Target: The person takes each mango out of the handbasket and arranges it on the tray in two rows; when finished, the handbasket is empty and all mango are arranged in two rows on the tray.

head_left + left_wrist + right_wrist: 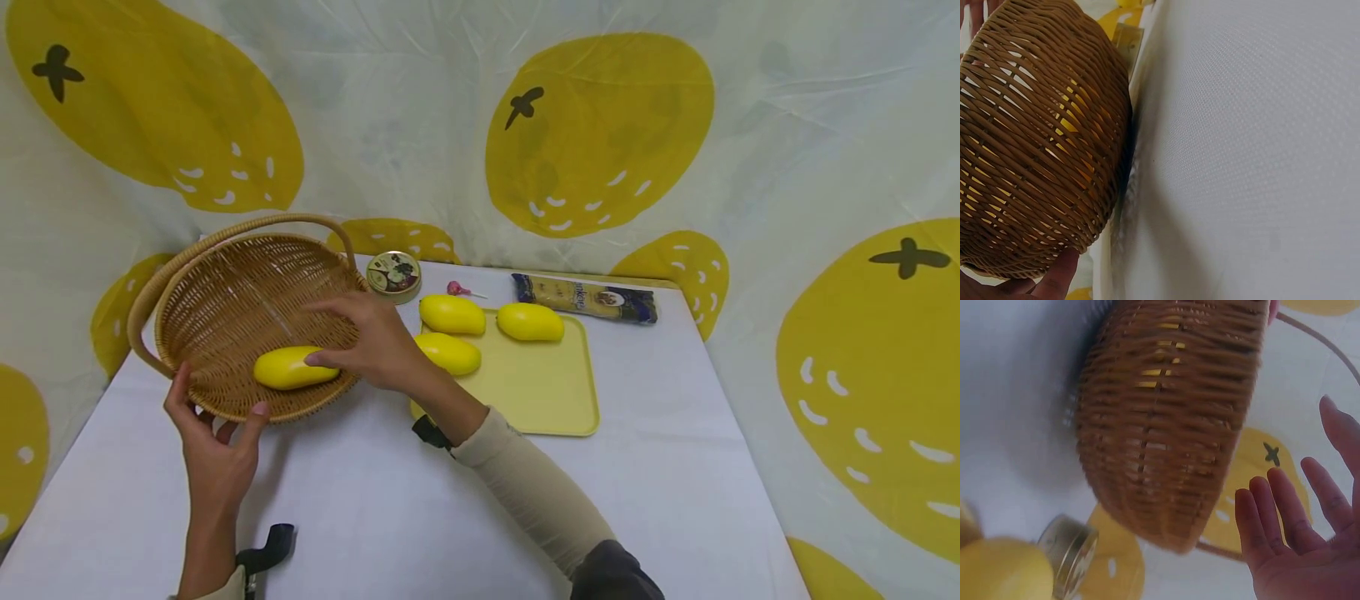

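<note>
A wicker basket (225,300) with an arched handle stands tilted toward the front at the table's left. One yellow mango (283,368) lies inside it, near the lowered rim. My left hand (217,454) grips that rim, its thumb on the near edge; the left wrist view shows its fingers (1061,274) against the weave. Above the basket's right side is my right hand (378,342), thumb overlapping the mango's end in the head view. In the right wrist view this hand (1297,544) has its fingers extended and holds nothing, beside the basket's rim.
Three more mangoes (529,322) sit on the left and back of a pale yellow tray (536,392). Behind are a round tin (393,277), a pink lollipop (457,288) and a long packet (585,298). A fruit-print cloth (420,125) hangs behind the table.
</note>
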A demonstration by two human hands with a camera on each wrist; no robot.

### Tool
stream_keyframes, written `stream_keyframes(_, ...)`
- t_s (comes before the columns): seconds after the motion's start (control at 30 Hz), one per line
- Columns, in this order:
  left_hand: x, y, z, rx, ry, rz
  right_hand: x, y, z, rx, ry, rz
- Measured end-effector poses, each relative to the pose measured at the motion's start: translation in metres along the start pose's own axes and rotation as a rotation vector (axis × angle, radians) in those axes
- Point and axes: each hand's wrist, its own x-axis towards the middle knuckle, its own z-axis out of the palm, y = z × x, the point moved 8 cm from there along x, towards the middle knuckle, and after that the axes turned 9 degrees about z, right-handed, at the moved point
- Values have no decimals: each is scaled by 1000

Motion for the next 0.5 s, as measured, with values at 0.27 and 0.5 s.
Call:
stream_keyframes(0.27,0,0,0,4,-2,1,17,-9,28,-88,-91,15)
stream_keyframes(0.5,0,0,1,2,-2,-13,31,-6,55,-172,-231,42)
